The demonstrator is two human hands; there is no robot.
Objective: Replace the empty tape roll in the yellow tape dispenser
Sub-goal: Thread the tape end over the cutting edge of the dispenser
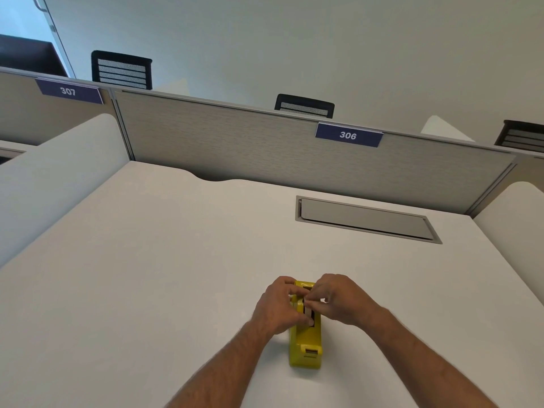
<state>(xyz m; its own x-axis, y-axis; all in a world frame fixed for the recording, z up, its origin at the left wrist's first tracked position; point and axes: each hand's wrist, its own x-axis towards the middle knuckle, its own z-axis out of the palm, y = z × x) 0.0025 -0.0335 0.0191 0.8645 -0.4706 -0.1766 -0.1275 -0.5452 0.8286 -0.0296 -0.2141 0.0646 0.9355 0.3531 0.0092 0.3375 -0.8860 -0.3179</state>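
The yellow tape dispenser stands on the white surface, near its front edge and well short of the grey cable hatch set into the surface beyond it.

To the dispenser's left, the left hand wraps its fingers round the dispenser's body, a grip that steadies it. If that hold loosens, the dispenser may slide or tip while the roll is worked free.

Over the dispenser's top slot, the right hand pinches something pale and narrow with thumb and fingertips; it is probably the empty tape roll or a tape end, but I cannot tell which. A skewed pull could jam the core in its cradle, or the pinch could slip.

The cutter end, nearest the person, could nick a finger.

No new roll is in sight.
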